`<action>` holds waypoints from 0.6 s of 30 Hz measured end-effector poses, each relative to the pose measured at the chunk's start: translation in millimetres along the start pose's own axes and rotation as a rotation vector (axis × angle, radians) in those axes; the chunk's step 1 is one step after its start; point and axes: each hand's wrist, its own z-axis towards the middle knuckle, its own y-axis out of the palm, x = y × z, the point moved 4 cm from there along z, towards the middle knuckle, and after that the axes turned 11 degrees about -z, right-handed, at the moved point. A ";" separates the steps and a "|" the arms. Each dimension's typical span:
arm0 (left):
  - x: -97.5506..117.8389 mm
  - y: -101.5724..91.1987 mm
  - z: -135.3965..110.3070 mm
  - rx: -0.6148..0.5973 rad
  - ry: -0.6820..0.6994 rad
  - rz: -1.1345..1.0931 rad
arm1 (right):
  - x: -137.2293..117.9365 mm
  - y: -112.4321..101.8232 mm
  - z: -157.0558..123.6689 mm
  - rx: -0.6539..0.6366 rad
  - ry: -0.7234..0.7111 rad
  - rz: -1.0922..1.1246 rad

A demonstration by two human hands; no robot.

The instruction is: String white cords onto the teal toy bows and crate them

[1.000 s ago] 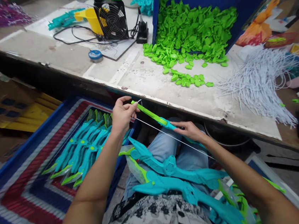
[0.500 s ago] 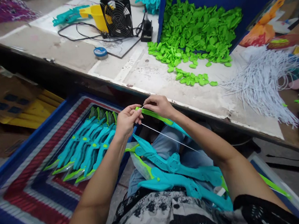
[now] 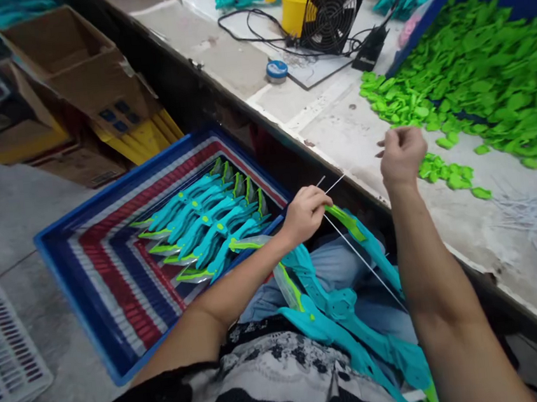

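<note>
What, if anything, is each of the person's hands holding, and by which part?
The left hand holds the teal-and-green bow by its green end, beside the white string. Whether the curled right hand holds anything cannot be told.

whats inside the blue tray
Teal and green pieces lie in a row inside the blue tray. What lies beneath them or behind the left forearm is covered.
</note>
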 end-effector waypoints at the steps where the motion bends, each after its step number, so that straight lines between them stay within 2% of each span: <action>1: -0.3 0.1 4.8 -0.017 -0.068 -0.071 | -9.1 -0.9 -4.5 0.043 0.018 0.027; 3: -4.5 -4.3 16.8 0.004 -0.280 -0.310 | -37.6 3.2 -31.2 0.059 -0.022 0.065; 5: -8.4 -14.2 27.2 0.079 -0.479 -0.555 | -68.8 16.9 -71.0 -0.057 -0.165 0.041; 7: -8.2 -27.8 32.7 0.128 -0.588 -0.630 | -85.4 31.1 -105.9 -0.119 -0.229 0.019; 9: -3.0 -43.3 33.9 0.160 -0.565 -0.549 | -85.5 42.4 -123.2 -0.132 -0.186 0.010; 12: 6.4 -52.0 31.0 0.105 -0.423 -0.494 | -72.6 50.0 -121.6 -0.119 -0.071 0.012; 15: 4.1 -37.0 24.7 -0.051 -0.379 -0.582 | -67.2 48.9 -111.6 -0.127 -0.093 -0.020; 18: -5.6 -24.4 17.5 -0.021 -0.308 -0.539 | -62.5 46.2 -95.3 -0.169 -0.182 -0.086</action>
